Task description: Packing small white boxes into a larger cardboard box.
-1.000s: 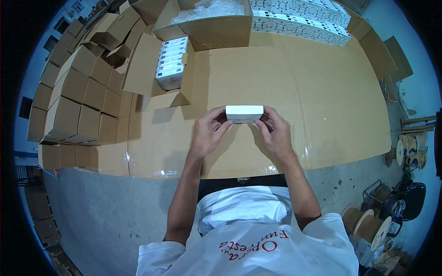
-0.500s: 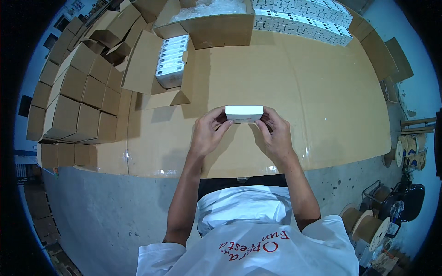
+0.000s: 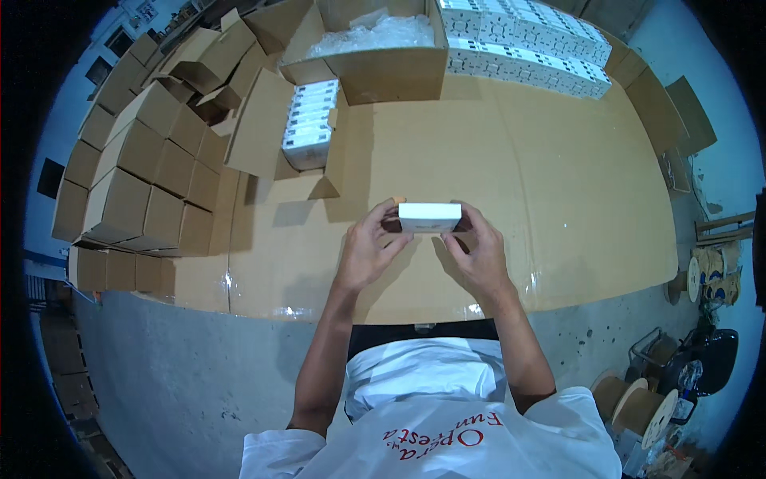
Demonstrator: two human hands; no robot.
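I hold a small white rectangular box (image 3: 429,216) in front of me, above the cardboard-covered table (image 3: 558,199). My left hand (image 3: 369,249) grips its left end and my right hand (image 3: 477,251) grips its right end, fingers curled round the sides. A small brown flap or tab shows at the box's upper left corner. The box's underside is hidden by my fingers.
An open carton (image 3: 309,132) packed with white boxes lies at the table's upper left. Behind it stands a large open carton with plastic wrap (image 3: 375,44). Rows of white boxes (image 3: 527,36) line the far edge. Stacked brown cartons (image 3: 136,176) fill the left; cable spools (image 3: 638,403) stand at the lower right.
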